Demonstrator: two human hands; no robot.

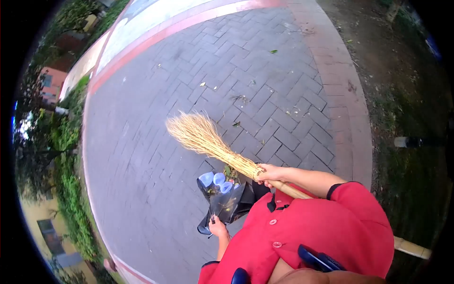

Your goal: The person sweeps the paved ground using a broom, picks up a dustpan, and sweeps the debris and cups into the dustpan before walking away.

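A straw broom with a bamboo handle slants across the view, its bristles fanned out to the upper left above the grey paving. My right hand is wrapped round it where the bristles meet the handle, and the handle runs back under my right arm. Lower down, my left hand is closed on the edge of a black dustpan. In and around the pan's mouth lie blue ribbed pieces and leaf litter. The pan's lower parts are partly hidden by my red shirt.
Grey herringbone paving has scattered leaves and twigs on it. A reddish brick border and bare soil lie to the right. At the left stand green bushes and buildings, with a post at the far right.
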